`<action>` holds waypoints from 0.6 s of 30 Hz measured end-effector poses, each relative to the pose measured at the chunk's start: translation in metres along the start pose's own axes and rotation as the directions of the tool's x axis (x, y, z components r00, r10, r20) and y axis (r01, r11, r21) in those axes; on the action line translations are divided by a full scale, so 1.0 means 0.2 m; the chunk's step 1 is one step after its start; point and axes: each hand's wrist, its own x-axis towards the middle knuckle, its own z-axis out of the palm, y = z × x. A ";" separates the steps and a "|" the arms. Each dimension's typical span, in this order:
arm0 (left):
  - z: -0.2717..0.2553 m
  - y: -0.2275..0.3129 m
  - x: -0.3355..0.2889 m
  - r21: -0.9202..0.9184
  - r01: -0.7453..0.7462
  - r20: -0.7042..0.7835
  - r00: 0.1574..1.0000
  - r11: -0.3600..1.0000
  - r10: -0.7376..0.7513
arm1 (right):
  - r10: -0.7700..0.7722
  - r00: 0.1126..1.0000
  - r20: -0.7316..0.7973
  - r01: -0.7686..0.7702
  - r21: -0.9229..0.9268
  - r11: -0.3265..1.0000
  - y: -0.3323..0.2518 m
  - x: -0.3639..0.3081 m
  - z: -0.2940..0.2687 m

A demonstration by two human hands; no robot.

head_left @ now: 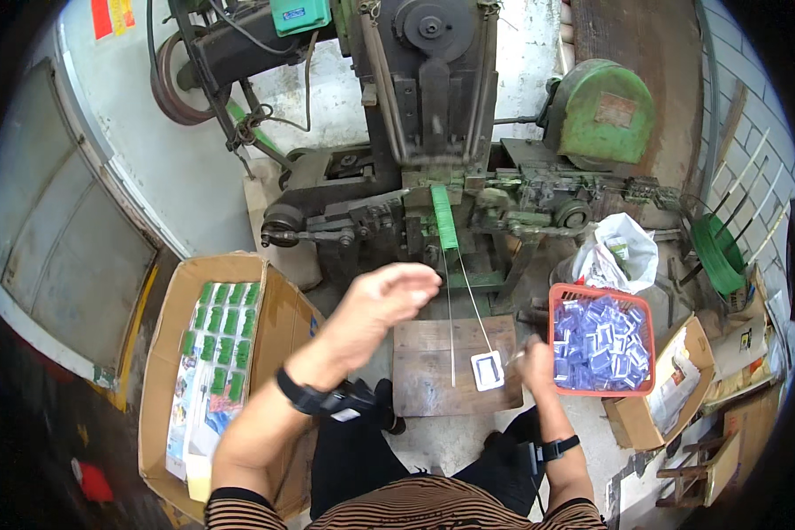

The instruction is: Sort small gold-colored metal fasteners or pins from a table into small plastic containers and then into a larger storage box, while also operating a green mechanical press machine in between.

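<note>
Right hand (536, 364) is blurred, just beside red basket (650, 349) of blue packs (601, 340); cannot tell its grip. White square (488, 371) lies on wooden board (424, 375). Left hand (396, 293) is half open, nothing visible in it, near two rods (452, 353). Green pieces (444, 216) line up beyond, at the machine (431, 115).

A small white rectangular piece (488, 371) with rounded corners and a dark rectangular outline lies slightly turned over the wooden desk (424, 380), at the lower end of one thin rod (476, 304). Farther up, bright green pieces (444, 218) form a narrow, tightly packed, slanting row
</note>
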 end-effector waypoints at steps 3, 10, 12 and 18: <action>0.09 -0.24 0.09 -0.034 -0.001 0.034 0.999 0.999 0.002 | 0.173 0.982 0.078 -0.151 0.872 0.466 -0.19 0.11 -0.32; 0.11 -0.67 0.22 -0.409 -0.197 -0.270 0.959 0.891 0.088 | -0.498 0.750 0.435 -0.152 0.847 0.510 -0.68 0.23 -0.44; 0.04 -0.71 0.21 -0.555 -0.312 -0.476 0.879 0.771 0.013 | -0.431 0.767 0.475 -0.090 0.745 0.662 -0.78 0.39 -0.48; -0.10 -1.15 0.07 -0.538 0.013 -0.305 0.929 0.843 -0.209 | -0.416 0.875 0.249 0.432 -0.013 0.902 -0.79 0.99 -0.14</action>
